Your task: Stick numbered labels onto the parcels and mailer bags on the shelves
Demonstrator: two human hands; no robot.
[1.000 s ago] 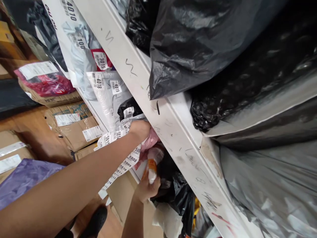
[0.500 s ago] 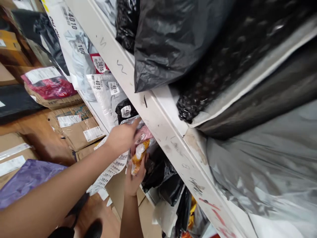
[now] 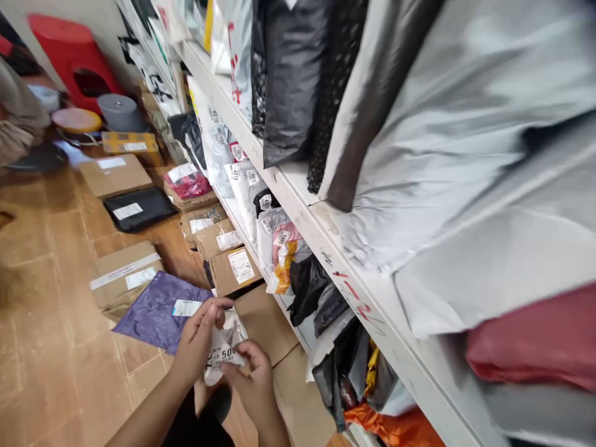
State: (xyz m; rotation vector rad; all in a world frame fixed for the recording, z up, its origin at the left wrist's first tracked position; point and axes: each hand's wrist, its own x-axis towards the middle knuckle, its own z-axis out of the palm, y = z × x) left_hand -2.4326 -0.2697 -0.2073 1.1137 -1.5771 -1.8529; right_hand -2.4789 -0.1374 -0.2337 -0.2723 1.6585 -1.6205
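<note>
In front of me, below the lower shelf, is a strip of white number labels (image 3: 224, 355), partly folded, with "50" and part of another digit showing. My left hand (image 3: 201, 332) has its fingers closed on the strip's upper left side. My right hand (image 3: 254, 372) pinches its lower right edge between thumb and fingers. On the lower shelf stand a pink parcel (image 3: 291, 233) labelled 5005 and a yellow and white parcel (image 3: 285, 270), neither touched by a hand. A purple mailer bag (image 3: 161, 310) lies on the floor beyond my left hand.
A white shelf beam (image 3: 302, 220) runs diagonally past my right side, with large grey bags (image 3: 442, 155) above it. Cardboard boxes (image 3: 233, 270) line the floor along the shelf. A black parcel (image 3: 139, 208) and a red stool (image 3: 74, 62) are farther off; part of a person (image 3: 21, 118) shows at left.
Both hands have left the parcels on the lower shelf and moved down toward me. They now hold the label strip together. The view has swung back, showing more floor.
</note>
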